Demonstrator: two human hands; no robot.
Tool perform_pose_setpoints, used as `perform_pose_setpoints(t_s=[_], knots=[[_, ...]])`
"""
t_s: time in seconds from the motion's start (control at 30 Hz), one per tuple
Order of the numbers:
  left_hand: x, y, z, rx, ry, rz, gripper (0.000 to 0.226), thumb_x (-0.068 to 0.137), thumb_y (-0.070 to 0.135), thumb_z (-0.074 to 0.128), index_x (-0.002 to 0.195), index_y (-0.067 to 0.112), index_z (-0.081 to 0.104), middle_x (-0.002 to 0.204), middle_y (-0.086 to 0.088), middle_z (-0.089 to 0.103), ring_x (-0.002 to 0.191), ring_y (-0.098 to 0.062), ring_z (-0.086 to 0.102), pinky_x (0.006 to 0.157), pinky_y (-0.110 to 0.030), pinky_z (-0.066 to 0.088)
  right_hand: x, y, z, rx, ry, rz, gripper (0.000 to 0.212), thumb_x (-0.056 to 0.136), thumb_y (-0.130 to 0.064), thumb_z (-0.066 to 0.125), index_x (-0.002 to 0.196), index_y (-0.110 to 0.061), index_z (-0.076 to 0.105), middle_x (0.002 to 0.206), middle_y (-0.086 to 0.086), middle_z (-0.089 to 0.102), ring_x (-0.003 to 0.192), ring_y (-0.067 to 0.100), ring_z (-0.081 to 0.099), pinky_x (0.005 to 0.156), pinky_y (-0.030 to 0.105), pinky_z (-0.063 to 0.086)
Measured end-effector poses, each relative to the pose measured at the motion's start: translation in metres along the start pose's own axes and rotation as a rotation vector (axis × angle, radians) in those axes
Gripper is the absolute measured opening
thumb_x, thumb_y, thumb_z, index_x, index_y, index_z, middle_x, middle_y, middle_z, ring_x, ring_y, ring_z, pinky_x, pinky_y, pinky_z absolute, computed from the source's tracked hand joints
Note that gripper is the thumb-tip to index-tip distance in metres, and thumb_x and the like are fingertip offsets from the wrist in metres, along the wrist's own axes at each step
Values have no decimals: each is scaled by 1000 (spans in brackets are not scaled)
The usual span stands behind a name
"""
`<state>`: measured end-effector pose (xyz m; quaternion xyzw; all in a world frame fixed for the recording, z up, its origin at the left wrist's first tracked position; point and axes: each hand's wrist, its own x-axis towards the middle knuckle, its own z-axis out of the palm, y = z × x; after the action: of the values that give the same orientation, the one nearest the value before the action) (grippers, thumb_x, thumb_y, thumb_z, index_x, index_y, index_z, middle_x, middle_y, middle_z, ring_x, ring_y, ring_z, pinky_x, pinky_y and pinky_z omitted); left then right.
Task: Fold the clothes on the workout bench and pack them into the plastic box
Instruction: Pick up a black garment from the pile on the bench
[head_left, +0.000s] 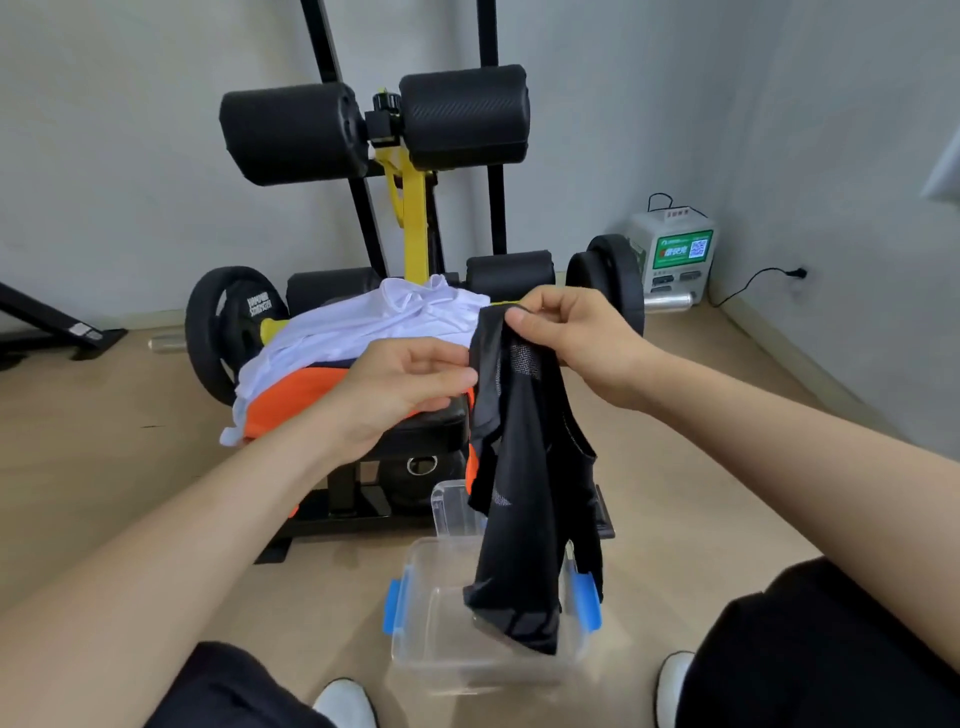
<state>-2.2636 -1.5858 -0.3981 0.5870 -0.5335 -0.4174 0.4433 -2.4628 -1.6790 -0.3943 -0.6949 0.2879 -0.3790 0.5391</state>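
1. Head view: the left hand (410, 384) pinches the upper edge of a black garment (524, 467) between thumb and fingers.
2. The right hand (576, 338) pinches the top of the same garment just beside it, slightly higher.
3. The garment hangs down from both hands, its lower end dangling over the plastic box (415, 660).
4. The box sits open on the floor in front of the bench (426, 431), with blue latches (393, 605) on its sides.
5. On the bench, a white shirt (363, 322) lies on an orange garment (296, 400).
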Motion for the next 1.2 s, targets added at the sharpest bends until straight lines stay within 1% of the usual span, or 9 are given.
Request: perform_pose_setpoints(t_s=[0.13,0.4,0.5,0.57,0.7,0.77,0.87,1.0,1.2], knots=[[7,1,5,-5,55,93,14,86,26,75,100,26,74,101,10,77,99,-4,70,92,-27,54,-3,-3,-7,24,-1,-4,14,96,-14,62,84,-9,59,73,2,59,63,9,53,61,17,45],[15,-4,16,-27,53,126,11,93,18,69,93,7,71,88,-14,72,77,-18,61,76,-33,46,-10,-9,-20,-8,-57,62,11,92,-18,68,91,-10,61,82,6,67,72,11,62,67,20,47],[13,0,17,-50,60,163,11,92,13,69,99,5,71,95,-12,74,86,-18,67,88,-39,52,-14,-6,-23,-101,-165,182,44,80,-38,75,119,-22,63,103,14,67,95,18,65,92,40,49],[12,2,20,-37,58,207,7,90,14,73,96,11,73,100,-11,75,93,-17,68,98,-38,51,-17,-4,-19,-130,-214,201,53,79,-40,76,128,-28,61,109,11,67,99,11,64,95,36,50],[11,4,22,-34,32,245,11,89,15,74,88,26,76,96,-3,75,94,-16,68,100,-38,50,-19,-8,-12,-87,-202,81,7,91,-15,69,94,-16,75,88,1,74,82,7,66,77,21,52],[10,2,24,-32,9,245,14,89,12,73,96,24,75,100,-1,75,96,-15,68,100,-35,51,-18,-9,-14,-104,-150,43,13,91,-12,68,80,-13,73,79,-1,72,76,9,64,74,23,52],[5,-3,29,34,-123,192,33,87,11,75,119,17,67,114,2,75,108,-13,69,98,-28,52,-19,-14,-16,-83,-95,-7,22,93,-12,66,94,10,64,83,12,68,77,14,61,76,28,53],[6,-28,37,240,-207,146,36,83,12,80,116,18,67,112,3,75,106,-11,70,96,-28,52,-23,-28,-25,-29,5,-67,10,97,-5,58,96,5,60,49,-13,54,37,-1,47,39,5,34],[2,-55,62,434,-251,86,34,82,21,77,115,26,71,106,8,76,99,-12,71,96,-41,55,-26,-35,-46,-18,186,-124,15,93,-14,67,78,-11,66,65,-7,63,60,8,58,62,23,47]])
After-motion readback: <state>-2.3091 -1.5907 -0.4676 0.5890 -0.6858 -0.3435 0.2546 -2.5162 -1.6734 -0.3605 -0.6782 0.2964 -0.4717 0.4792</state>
